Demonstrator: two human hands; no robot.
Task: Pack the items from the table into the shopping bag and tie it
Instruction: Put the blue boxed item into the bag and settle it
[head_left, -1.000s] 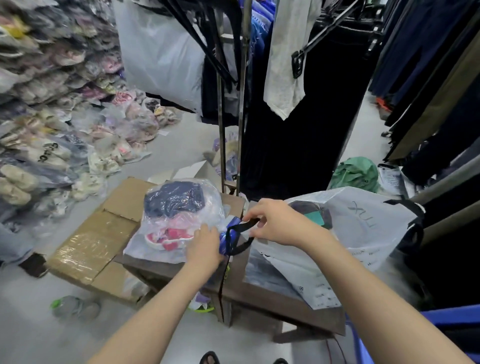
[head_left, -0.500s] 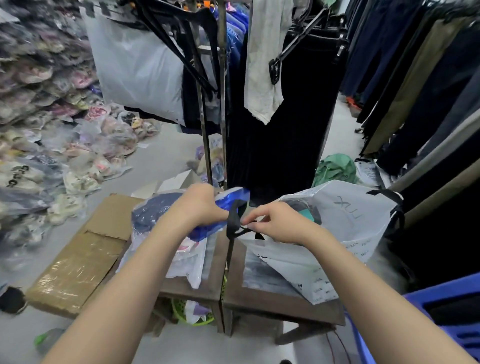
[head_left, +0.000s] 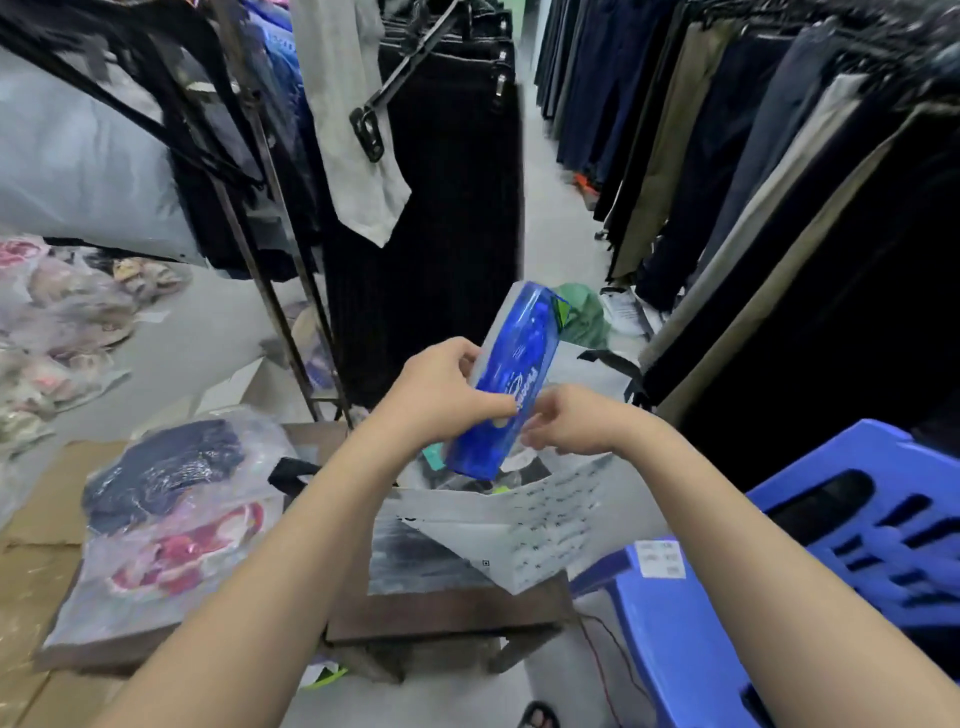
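My left hand (head_left: 441, 395) grips a blue plastic packet (head_left: 519, 374), tilted with its lower end dipping into the mouth of the white shopping bag (head_left: 545, 525). The bag lies on the dark wooden table (head_left: 447, 608), and one black handle (head_left: 291, 475) shows at its left. My right hand (head_left: 576, 421) is curled at the bag's upper rim, right beside the packet; its fingertips are hidden. A clear packet of dark and red clothing (head_left: 171, 499) lies on the table's left part. Dark and teal items show inside the bag.
A blue plastic stool (head_left: 779, 597) stands close on the right. Flattened cardboard (head_left: 31, 597) lies on the floor at the left. A metal clothes rack (head_left: 270, 208) stands behind the table, and hanging trousers (head_left: 753, 156) line the right. Bagged shoes (head_left: 62, 322) pile up far left.
My left hand lifted the blue packet off the table and carried it right, over the bag's mouth. My right hand stayed at the bag's opening. The view swung to the right.
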